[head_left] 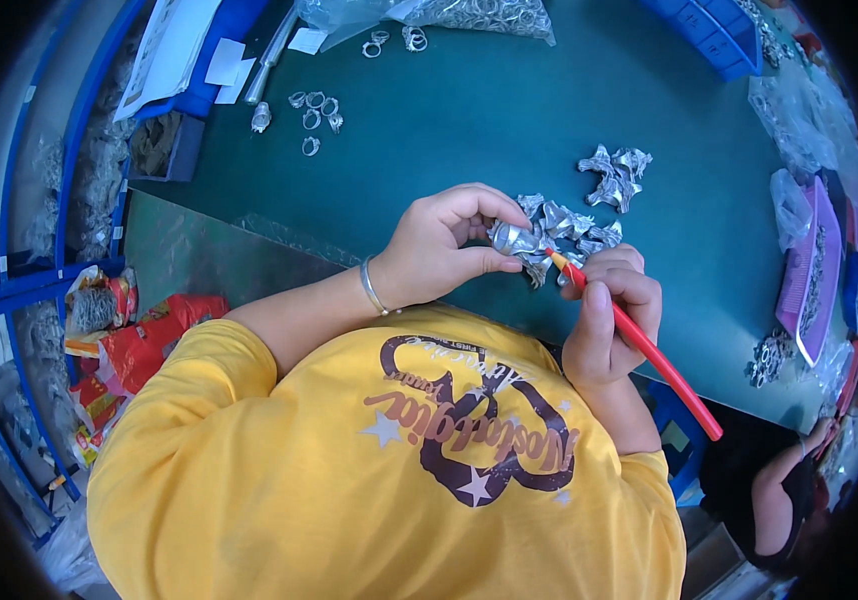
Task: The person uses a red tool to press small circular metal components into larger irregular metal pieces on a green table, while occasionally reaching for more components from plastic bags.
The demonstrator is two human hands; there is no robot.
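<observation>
My left hand (434, 245) pinches a silvery ring-shaped metal piece (514, 238) between thumb and fingers, low over the green tabletop. My right hand (609, 315) grips a thick red pencil (667, 375). The pencil's sharpened tip is at the metal piece, touching it or very close to it. Around and just beyond my fingers lies a pile of shiny, irregular metal castings (567, 222). A second small cluster of such castings (615, 176) sits farther off to the right.
Several loose rings (314, 103) lie at the far left, near a tapered metal rod (271, 58). A plastic bag of rings (489, 14) and a blue bin (714, 35) stand at the back. A purple basket (802, 270) is at the right; another person's arm (774, 500) shows lower right.
</observation>
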